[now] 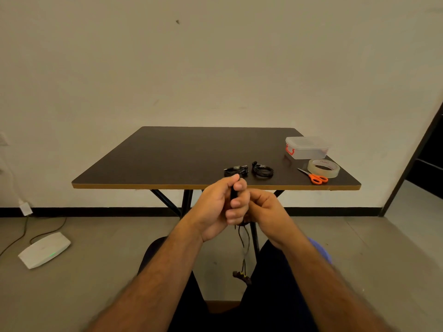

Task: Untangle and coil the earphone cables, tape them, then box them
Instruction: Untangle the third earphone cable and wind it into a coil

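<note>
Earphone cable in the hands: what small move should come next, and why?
Probably another wrap of the loose end onto the coil. The left hand grips a dark bundle of earphone cable, the right hand pinches close beside it, and a tail hangs toward the lap. Two coiled earphones lie on the table; tape and scissors wait.

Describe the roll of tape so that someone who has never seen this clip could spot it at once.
Start at the dark table and go to its right end, where a clear lidded box stands. The roll of tape lies flat just in front of that box, beside the orange-handled scissors. It is the only pale, see-through ring there; the two coiled earphone bundles further left are black.
</note>
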Motion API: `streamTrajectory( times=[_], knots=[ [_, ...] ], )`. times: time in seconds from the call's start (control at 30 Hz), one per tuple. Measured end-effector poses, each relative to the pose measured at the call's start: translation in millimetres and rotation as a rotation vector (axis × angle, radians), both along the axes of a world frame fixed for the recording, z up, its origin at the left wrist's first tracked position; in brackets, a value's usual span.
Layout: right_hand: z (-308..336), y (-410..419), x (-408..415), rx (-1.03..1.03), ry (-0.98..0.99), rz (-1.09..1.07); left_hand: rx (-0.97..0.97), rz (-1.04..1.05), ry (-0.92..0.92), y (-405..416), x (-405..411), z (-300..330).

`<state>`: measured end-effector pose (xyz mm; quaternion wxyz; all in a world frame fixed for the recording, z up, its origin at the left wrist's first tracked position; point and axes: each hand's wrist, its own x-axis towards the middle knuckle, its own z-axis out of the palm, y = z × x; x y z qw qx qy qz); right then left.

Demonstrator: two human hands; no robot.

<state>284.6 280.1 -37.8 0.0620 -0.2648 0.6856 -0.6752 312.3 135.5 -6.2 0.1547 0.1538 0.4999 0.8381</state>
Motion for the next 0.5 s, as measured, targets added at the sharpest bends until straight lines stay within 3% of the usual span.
streamTrajectory(
  times=[0.23,0.5],
  knots=[
    [-15,-9,14,0.022,-0.181,0.073,0.087,0.304,0.088,5,-1,8],
    [-14,-15,25,0.089,-0.291,0.162,-0.193,0.647,0.377,1,-6,3]
  ],
)
